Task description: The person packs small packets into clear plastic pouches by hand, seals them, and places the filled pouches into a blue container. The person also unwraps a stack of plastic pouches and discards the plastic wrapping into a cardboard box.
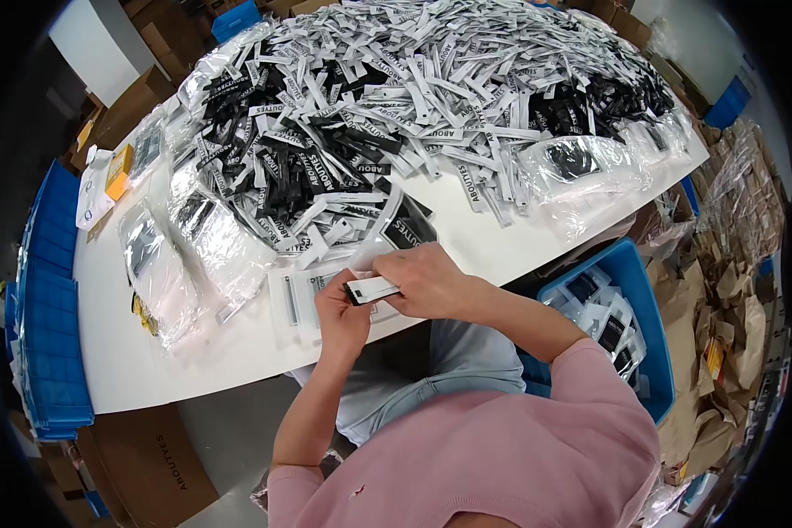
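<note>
My left hand [341, 315] is closed on one end of a small stack of fabric labels [372, 289], white on top with a black edge showing. My right hand [427, 280] grips the other end of the same stack. Just beyond my right hand is a clear plastic bag [380, 236] with a black printed panel; whether my fingers touch it is hidden. Under my hands, more clear bags [304, 304] lie flat near the table's front edge. A large heap of black and white labels [431, 106], many printed ABOUTYES, spreads behind them.
The white table [123, 370] has a curved front edge. Bundles of clear bags [154, 264] lie left, others [581, 172] right. A blue bin [656, 352] with filled bags stands at my right. Blue bins [51, 308] line the left, with a cardboard box [154, 462] below.
</note>
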Demonstrator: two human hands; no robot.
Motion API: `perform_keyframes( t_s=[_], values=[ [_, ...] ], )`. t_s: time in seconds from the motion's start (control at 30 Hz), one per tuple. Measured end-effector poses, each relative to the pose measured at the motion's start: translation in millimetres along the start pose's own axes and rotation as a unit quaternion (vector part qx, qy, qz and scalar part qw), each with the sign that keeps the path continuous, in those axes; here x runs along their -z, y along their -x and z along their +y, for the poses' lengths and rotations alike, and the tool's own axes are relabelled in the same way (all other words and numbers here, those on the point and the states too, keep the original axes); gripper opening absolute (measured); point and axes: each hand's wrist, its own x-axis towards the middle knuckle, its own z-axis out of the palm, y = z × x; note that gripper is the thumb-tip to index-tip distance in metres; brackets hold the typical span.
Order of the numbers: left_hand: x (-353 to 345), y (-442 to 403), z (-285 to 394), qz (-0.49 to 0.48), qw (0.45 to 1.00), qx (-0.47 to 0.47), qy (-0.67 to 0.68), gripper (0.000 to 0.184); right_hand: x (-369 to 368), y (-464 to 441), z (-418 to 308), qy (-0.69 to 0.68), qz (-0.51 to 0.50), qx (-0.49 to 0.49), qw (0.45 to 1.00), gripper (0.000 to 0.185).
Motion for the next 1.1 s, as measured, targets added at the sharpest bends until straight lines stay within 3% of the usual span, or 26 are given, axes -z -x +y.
perform_keyframes(
  t_s=[0.03,0.1,0.17,0.2,0.27,0.33,0.43,0.47,0.53,0.67,0.73,0.77,0.83,0.87,0.97,1.03,1.1],
  values=[
    [-3,0,2,0.002,1.000,0.000,0.000,0.010,1,-1,-1,0.006,-0.020,-0.013,1.000,0.026],
    [-8,-2,6,0.065,0.962,0.092,0.250,0.013,-1,-1,0,0.011,-0.041,-0.027,0.999,0.028],
    [-6,-5,13,0.041,0.957,0.106,0.265,0.014,-6,-2,7,-0.133,0.074,0.015,0.988,0.024],
    [-5,-7,17,0.017,0.952,0.120,0.281,0.015,1,-3,4,-0.223,0.035,-0.048,0.973,0.021],
    [-5,-7,19,0.021,0.954,0.132,0.270,0.015,9,-5,5,-0.215,-0.008,-0.096,0.972,0.020],
    [-5,-9,10,0.011,0.991,0.094,0.091,0.014,11,-6,2,-0.180,-0.032,-0.146,0.972,0.023],
    [-6,-10,-2,-0.003,1.000,0.015,0.020,0.014,7,-4,7,-0.116,-0.005,-0.086,0.990,0.022],
    [-7,-11,-6,-0.002,1.000,0.015,0.020,0.014,4,-4,6,-0.117,-0.005,-0.084,0.990,0.022],
    [-13,-11,-12,0.048,0.999,-0.014,0.009,0.011,-3,0,4,0.027,-0.007,-0.095,0.995,0.020],
    [-3,-12,-21,0.008,0.993,-0.026,-0.112,0.011,-6,3,10,0.039,-0.033,-0.053,0.997,0.024],
    [-5,-14,-11,0.002,0.982,-0.112,-0.155,0.016,-5,8,7,0.024,-0.027,0.024,0.999,0.029],
    [1,-15,-17,-0.012,0.978,-0.095,-0.186,0.024,-6,9,5,0.019,-0.018,0.030,0.999,0.029],
    [10,-32,-21,0.010,0.986,-0.116,-0.122,0.029,-10,12,-7,0.042,-0.070,0.007,0.997,0.027],
    [12,-37,-19,0.008,0.972,-0.171,-0.158,0.032,-14,10,-4,-0.005,0.005,0.033,0.999,0.024],
    [17,-53,-10,-0.006,0.990,-0.035,-0.136,0.034,-7,-3,-2,-0.048,0.069,0.018,0.996,0.023],
    [11,-47,12,-0.094,0.977,-0.046,-0.188,0.037,-3,-7,11,-0.026,0.095,0.030,0.995,0.023],
    [15,-47,14,0.026,0.951,-0.101,-0.290,0.040,-2,-8,26,-0.010,0.167,0.020,0.986,0.020]
  ],
)
